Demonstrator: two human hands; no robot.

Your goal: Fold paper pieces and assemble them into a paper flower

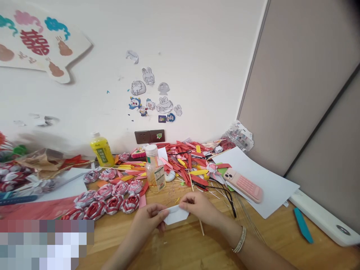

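Note:
A small piece of white paper (176,216), its top edge curved or folded, is stretched between my two hands just above the wooden table. My left hand (152,218) pinches its left end between thumb and fingers. At its upper right corner, my right hand (198,207) grips the paper the same way; a bracelet circles that wrist. A thin wooden stick (201,227) lies partly hidden behind my right hand. Left of my hands sit several rolled paper roses (113,204) in pink, red and white.
Behind my hands stand a clear bottle (156,176) and a yellow bottle (102,152). Red and yellow paper strips (184,165) heap against the wall. On the right, a pink phone (246,186) rests on white sheets (270,183), near a teal cutter-like object (303,225).

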